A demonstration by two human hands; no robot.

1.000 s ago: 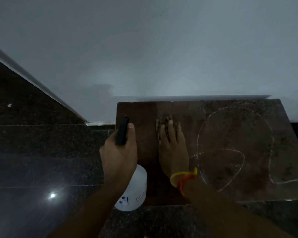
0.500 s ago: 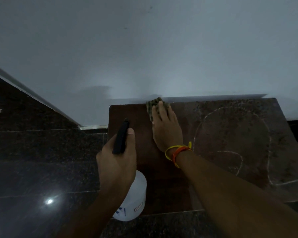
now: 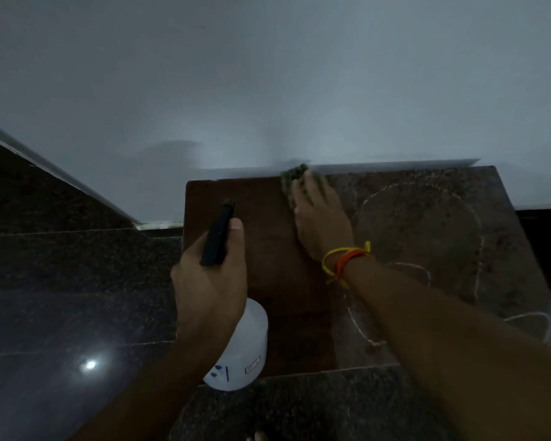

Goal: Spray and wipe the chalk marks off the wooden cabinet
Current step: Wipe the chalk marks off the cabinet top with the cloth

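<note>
Two hands over wooden cabinet top (image 3: 268, 275) at centre frame. Left hand (image 3: 209, 281) wrapped around spray bottle (image 3: 239, 345), thumb against black nozzle head (image 3: 218, 235), bottle hanging at lower centre. Right hand (image 3: 322, 218) flat, fingers straight, pressing green cloth (image 3: 291, 179) at cabinet's far edge against grey wall (image 3: 268, 74). Chalk marks (image 3: 477, 249) looping across right half; left half dark. Yellow and orange bands (image 3: 344, 261) on right wrist. Dark speckled floor (image 3: 61, 297) at left.
</note>
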